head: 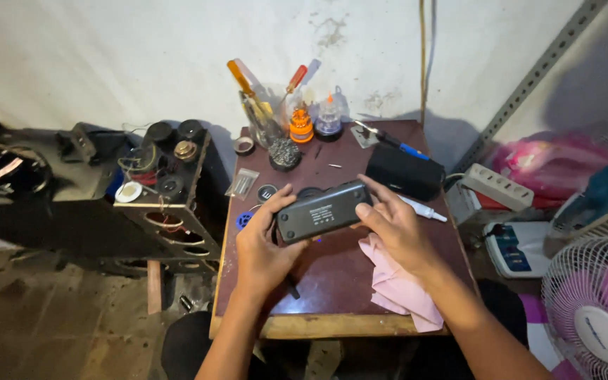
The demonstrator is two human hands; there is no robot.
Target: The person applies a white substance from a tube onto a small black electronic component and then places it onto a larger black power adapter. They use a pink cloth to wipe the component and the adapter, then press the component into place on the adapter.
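pale rectangular label on held black box, small clear plastic packet at table's left edge

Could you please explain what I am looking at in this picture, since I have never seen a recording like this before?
There is no machine here: a person wears a camera on the head, so the single picture looks down at their own two bare hands. The left hand and the right hand hold a flat black box-shaped device between them, each with a grip on one end, above a small brown table. On the table lie a pink cloth, a black rectangular case, a white tube and, at the back, a clear jar of screwdrivers. A speaker cabinet stands left of the table, and a pink fan is at the right.
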